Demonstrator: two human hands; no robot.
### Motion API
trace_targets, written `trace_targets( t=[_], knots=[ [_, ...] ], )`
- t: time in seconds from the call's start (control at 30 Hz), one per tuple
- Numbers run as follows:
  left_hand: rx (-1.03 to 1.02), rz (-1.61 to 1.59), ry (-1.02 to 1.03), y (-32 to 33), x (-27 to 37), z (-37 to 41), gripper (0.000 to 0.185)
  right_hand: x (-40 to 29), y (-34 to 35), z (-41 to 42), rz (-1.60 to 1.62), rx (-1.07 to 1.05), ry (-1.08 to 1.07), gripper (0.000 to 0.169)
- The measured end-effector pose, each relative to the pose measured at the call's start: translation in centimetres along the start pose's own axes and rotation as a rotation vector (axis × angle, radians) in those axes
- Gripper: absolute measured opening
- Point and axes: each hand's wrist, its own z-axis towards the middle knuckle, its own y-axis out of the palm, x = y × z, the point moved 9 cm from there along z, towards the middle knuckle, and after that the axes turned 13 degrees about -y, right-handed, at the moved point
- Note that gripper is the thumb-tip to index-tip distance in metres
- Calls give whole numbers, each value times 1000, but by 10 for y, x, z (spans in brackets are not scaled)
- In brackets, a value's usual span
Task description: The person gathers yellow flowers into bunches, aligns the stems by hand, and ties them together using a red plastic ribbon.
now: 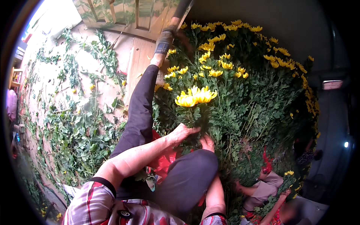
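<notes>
Before my bent knee, a bunch of yellow chrysanthemums (196,96) stands upright with its blooms level and green leaves below. My left hand (182,134) grips the stems just under the leaves from the left side. On the right, my right hand (207,143) is at the same stems, its fingers bent around them and its lower part hidden behind my knee. Red plastic sheeting (164,163) lies between my legs, under my left forearm.
A large heap of cut chrysanthemums (253,92) rises ahead and to the right. Stripped leaves and stems (81,135) litter the floor at left. A wooden door panel (126,17) is beyond my foot. At the lower right a co-worker (270,188) sits holding flowers; another person is farther back.
</notes>
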Motion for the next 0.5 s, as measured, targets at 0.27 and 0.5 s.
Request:
trace_targets(
  t=[0.27, 0.5],
  knots=[
    [275, 971, 999, 31, 23, -17, 36, 3, 4, 2, -146, -172, 36, 25],
    [231, 1295, 818, 44, -19, 8, 46, -50, 17, -15, -1009, -465, -760, 20]
  ],
)
